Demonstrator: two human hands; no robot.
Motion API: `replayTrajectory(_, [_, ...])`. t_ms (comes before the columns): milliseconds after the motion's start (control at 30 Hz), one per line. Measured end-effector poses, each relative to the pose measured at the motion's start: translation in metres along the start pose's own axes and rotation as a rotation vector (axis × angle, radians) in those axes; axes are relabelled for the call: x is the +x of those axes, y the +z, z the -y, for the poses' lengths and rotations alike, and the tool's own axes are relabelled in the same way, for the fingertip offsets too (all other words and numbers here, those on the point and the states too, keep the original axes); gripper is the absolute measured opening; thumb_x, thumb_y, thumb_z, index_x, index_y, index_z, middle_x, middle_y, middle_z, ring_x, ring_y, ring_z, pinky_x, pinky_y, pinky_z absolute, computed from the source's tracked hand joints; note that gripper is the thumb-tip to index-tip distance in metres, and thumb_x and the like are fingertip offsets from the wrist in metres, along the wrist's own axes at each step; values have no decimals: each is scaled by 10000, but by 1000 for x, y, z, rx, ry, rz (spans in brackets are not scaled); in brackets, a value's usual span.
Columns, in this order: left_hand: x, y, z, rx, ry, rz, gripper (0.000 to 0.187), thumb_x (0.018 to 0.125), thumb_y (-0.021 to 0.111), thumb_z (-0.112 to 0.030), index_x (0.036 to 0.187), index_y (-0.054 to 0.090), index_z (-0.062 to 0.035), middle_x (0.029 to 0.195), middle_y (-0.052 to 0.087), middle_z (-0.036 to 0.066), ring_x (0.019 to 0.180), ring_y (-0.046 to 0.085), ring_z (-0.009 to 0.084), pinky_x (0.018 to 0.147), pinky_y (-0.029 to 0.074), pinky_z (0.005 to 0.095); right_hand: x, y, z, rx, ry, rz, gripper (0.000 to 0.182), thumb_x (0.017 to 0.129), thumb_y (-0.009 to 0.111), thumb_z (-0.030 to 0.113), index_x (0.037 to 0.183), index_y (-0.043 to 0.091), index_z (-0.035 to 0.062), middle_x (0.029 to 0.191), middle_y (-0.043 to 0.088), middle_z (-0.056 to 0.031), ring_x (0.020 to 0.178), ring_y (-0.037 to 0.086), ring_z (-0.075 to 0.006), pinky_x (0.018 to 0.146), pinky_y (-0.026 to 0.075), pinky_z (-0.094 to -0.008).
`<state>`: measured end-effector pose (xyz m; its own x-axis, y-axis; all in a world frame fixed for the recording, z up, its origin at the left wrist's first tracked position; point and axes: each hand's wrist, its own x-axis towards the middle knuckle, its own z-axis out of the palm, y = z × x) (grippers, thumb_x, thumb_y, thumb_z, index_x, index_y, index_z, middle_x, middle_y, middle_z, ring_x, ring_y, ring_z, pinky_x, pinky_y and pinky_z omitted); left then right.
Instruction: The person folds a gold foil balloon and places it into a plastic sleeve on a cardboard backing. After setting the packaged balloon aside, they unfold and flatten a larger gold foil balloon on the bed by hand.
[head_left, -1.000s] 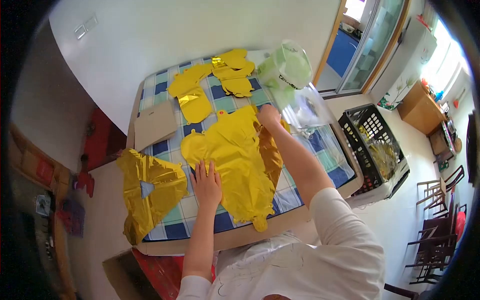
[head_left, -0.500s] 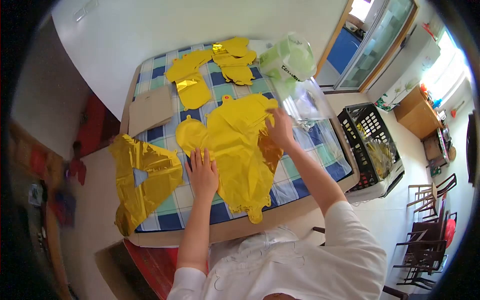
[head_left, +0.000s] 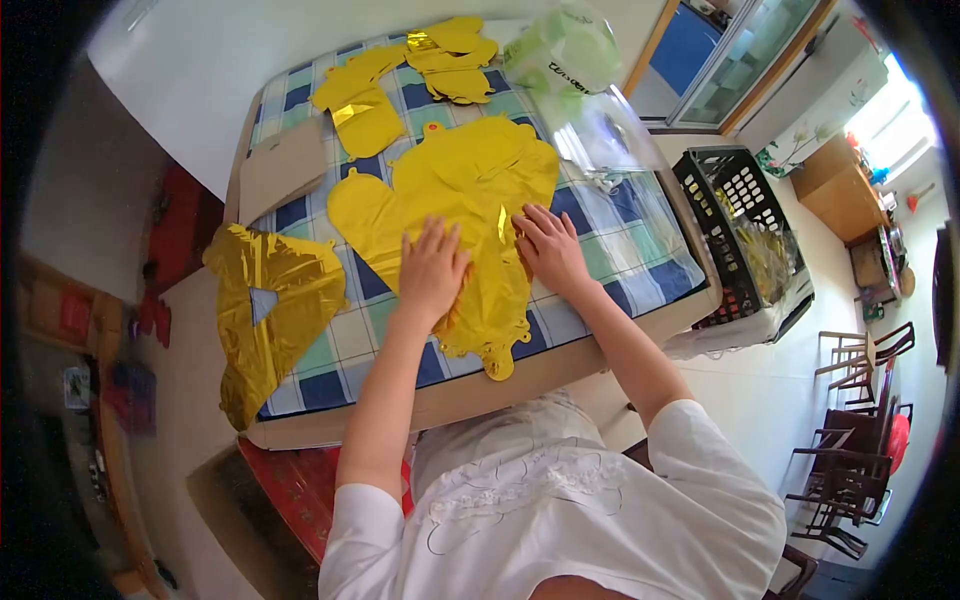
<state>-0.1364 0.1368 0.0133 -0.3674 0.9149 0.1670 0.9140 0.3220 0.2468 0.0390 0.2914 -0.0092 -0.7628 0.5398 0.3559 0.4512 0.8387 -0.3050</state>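
A large flat gold foil balloon (head_left: 450, 190), uninflated and wrinkled, lies across the front middle of the checked tabletop. My left hand (head_left: 432, 272) rests on its lower left part with the fingers stretched out. At the balloon's right edge, my right hand (head_left: 553, 248) lies with fingers apart, the fingertips on the foil. Beside it to the left, another gold foil balloon (head_left: 270, 320), with a hole in its middle, hangs partly over the table edge. Farther back are more folded gold foil balloons (head_left: 365, 120).
Flat brown cardboard (head_left: 283, 170) lies at the table's left side. A green and white plastic bag (head_left: 565, 50) and clear plastic sheeting (head_left: 605, 130) are at the back right. To the table's right stands a black crate (head_left: 738, 235) with foil and plastic inside.
My right hand has come down from the balloon's upper right flap to its lower right edge. My left hand has shifted inward over the foil. The camera view has also shifted.
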Motion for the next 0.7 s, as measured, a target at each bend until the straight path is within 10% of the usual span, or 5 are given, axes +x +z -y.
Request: replayTrajectory(700, [-36, 5, 31, 48, -237, -114, 575, 981, 448, -399, 1477, 312, -143, 1500, 296, 222, 1409, 251, 367, 1140, 166, 529, 19, 4, -3, -36, -57, 96, 430, 959, 483, 329, 1354, 490, 159, 1450, 432, -65, 1387, 321, -254, 1131, 175, -556])
